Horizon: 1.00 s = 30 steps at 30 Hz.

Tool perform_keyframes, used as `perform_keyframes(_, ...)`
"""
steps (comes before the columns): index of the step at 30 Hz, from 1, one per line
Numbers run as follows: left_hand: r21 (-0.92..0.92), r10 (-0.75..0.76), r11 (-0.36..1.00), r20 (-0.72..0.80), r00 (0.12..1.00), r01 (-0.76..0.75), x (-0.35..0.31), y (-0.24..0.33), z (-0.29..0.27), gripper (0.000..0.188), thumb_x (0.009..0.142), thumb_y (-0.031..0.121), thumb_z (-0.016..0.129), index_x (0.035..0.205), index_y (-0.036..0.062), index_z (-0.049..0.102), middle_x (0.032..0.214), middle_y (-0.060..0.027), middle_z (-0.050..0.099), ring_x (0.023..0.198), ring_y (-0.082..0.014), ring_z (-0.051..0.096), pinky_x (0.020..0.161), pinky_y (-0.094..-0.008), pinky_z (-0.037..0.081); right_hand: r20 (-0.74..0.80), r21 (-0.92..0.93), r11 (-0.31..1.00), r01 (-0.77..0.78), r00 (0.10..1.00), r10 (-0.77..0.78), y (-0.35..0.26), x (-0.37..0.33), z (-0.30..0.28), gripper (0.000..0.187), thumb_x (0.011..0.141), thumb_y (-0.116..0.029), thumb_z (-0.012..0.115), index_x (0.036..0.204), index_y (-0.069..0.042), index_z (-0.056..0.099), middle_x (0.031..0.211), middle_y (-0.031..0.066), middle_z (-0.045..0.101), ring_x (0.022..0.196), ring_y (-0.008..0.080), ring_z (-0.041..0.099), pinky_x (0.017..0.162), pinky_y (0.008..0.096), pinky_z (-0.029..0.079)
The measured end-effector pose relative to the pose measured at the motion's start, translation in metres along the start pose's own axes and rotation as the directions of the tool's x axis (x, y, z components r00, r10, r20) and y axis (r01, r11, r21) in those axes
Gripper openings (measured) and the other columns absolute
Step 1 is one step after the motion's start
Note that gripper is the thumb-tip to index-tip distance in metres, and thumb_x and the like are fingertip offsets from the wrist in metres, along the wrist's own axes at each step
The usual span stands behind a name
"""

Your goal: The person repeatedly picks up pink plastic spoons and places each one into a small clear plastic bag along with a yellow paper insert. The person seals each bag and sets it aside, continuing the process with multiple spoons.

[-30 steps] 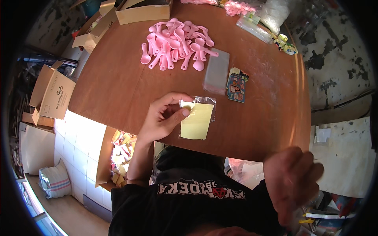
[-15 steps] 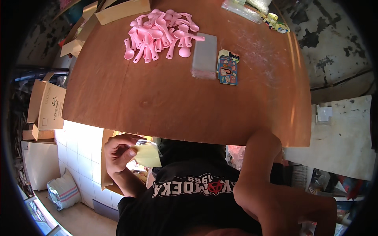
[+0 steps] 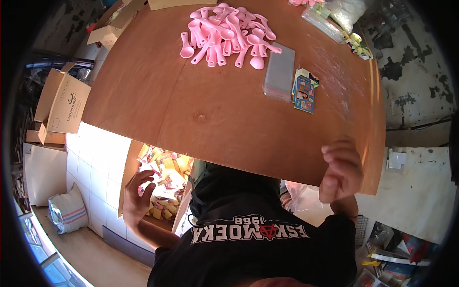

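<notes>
- Left hand [image 3: 138, 196] is slack, fingers loosely curled on nothing visible, over the left side of the carton [image 3: 129, 165]; a wrist catching that wall could tip out the packets [image 3: 172, 174] heaped inside!
- Right hand [image 3: 342, 170] (a bit blurred, this one) is half-curled, apparently empty, at the table [image 3: 229, 134] edge; a hasty reach could scatter the cards [image 3: 304, 95].
- And look, a pink spoon [image 3: 268, 47] overlaps the clear bag stack [image 3: 278, 74]: tugging a bag could drag it loose.
</notes>
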<state>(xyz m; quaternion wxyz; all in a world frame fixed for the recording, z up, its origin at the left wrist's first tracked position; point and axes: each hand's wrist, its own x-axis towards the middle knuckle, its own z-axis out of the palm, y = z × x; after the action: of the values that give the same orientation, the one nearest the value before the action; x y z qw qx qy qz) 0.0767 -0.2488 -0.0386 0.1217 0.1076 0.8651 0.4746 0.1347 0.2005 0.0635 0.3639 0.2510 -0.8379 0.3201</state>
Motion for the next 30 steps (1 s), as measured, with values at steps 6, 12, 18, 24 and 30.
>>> perform_keyframes(6, -0.602, 0.645, -0.257, -0.689, 0.33, -0.756, 0.042, 0.142, 0.053, 0.015, 0.083, 0.002, 0.071, 0.091, 0.0092, 0.061, 0.093, -0.0066, 0.069, 0.059, -0.0219, 0.069, 0.053, -0.032, 0.059, 0.343, -0.289, 0.797, -0.53, 0.72, 0.603, 0.064, 0.014, 0.05, 0.011, 0.086, -0.01, 0.07, 0.094, -0.002, 0.068, 0.085, 0.012, 0.066, 0.069, 0.0215, 0.066, 0.062, 0.0325, 0.05)
perform_keyframes(12, -0.673, 0.646, -0.461, -0.701, 0.301, -0.578, 0.04, 0.183, 0.033, 0.033, 0.07, 0.002, 0.081, 0.1, 0.0016, 0.065, 0.105, -0.0102, 0.062, 0.057, -0.0199, 0.068, 0.042, -0.0296, 0.058, 0.265, -0.365, 0.855, -0.368, 0.84, 0.474, 0.125, 0.029, 0.085, 0.014, 0.084, -0.013, 0.071, 0.095, -0.005, 0.07, 0.081, 0.0113, 0.064, 0.069, 0.0261, 0.066, 0.061, 0.0357, 0.05)
perform_keyframes(18, -0.535, 0.534, -0.573, -0.819, 0.212, -0.622, 0.051, 0.184, 0.035, 0.031, 0.069, 0.0, 0.082, 0.094, 0.002, 0.064, 0.099, -0.0103, 0.061, 0.052, -0.0191, 0.066, 0.039, -0.0276, 0.055, 0.285, -0.434, 0.848, -0.303, 0.847, 0.448, 0.141, 0.034, 0.09, 0.014, 0.082, -0.013, 0.071, 0.093, -0.005, 0.072, 0.084, 0.0114, 0.066, 0.071, 0.0275, 0.065, 0.064, 0.0364, 0.051)
perform_keyframes(24, -0.752, 0.707, -0.38, -0.611, 0.355, -0.539, 0.048, 0.177, 0.033, 0.031, 0.071, 0.002, 0.083, 0.094, 0.0129, 0.064, 0.092, -0.0032, 0.062, 0.045, -0.0156, 0.059, 0.038, -0.0214, 0.041, 0.32, -0.405, 0.866, -0.294, 0.842, 0.435, 0.161, 0.021, 0.089, 0.009, 0.082, -0.014, 0.068, 0.085, -0.006, 0.073, 0.084, 0.0125, 0.065, 0.075, 0.0334, 0.065, 0.067, 0.0425, 0.051)
perform_keyframes(30, -0.5, 0.653, -0.493, -0.753, 0.077, -0.712, 0.066, 0.203, 0.048, 0.034, 0.077, 0.039, 0.082, 0.105, 0.0232, 0.069, 0.101, -0.0029, 0.065, 0.062, -0.0124, 0.057, 0.052, -0.0287, 0.039, 0.343, -0.422, 0.862, -0.282, 0.83, 0.44, 0.164, 0.025, 0.097, 0.008, 0.083, -0.012, 0.065, 0.081, -0.006, 0.071, 0.083, 0.0125, 0.065, 0.075, 0.0336, 0.065, 0.067, 0.0429, 0.051)
